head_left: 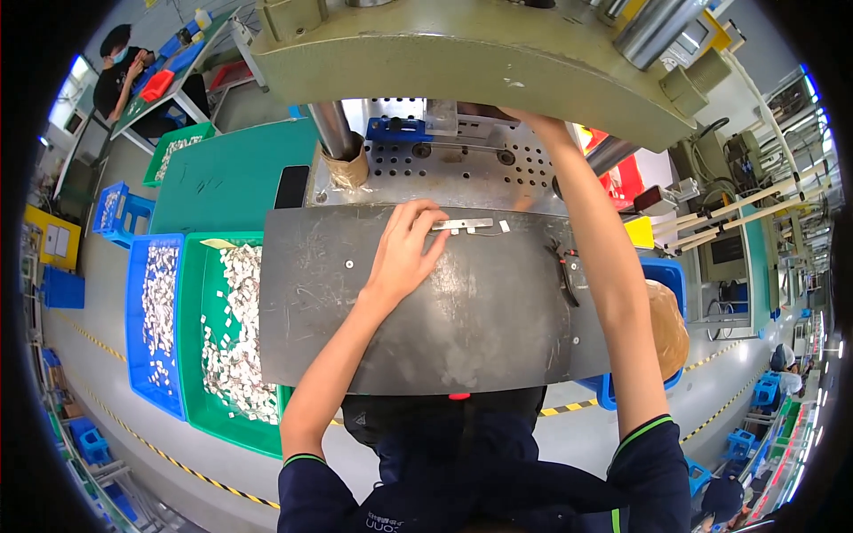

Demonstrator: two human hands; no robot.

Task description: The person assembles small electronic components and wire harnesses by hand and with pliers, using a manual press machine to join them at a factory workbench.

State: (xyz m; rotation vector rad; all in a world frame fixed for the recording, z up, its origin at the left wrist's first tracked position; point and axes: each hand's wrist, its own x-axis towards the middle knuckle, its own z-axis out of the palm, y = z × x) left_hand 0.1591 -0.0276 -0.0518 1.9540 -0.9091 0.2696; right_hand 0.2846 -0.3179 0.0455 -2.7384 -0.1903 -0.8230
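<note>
My left hand [407, 247] rests on the dark work plate, its thumb and fingers closed around the left end of a slim metal bar [466, 224]. Small white pieces lie along the bar's near edge, and a separate small white piece [505, 226] sits just right of it. My right forearm [597, 231] reaches forward under the beam of a press [471, 67]. The beam hides my right hand, so its fingers and anything in them cannot be seen. Black pliers [564, 274] lie open on the plate, left of my right forearm.
On the left stand a blue bin [138, 329] and a green bin [197, 355] with many small white parts. A black phone [293, 186] lies beside the perforated press bed [426, 186]. Steel columns [331, 131] flank the bed. Another person [120, 75] sits at a far-left table.
</note>
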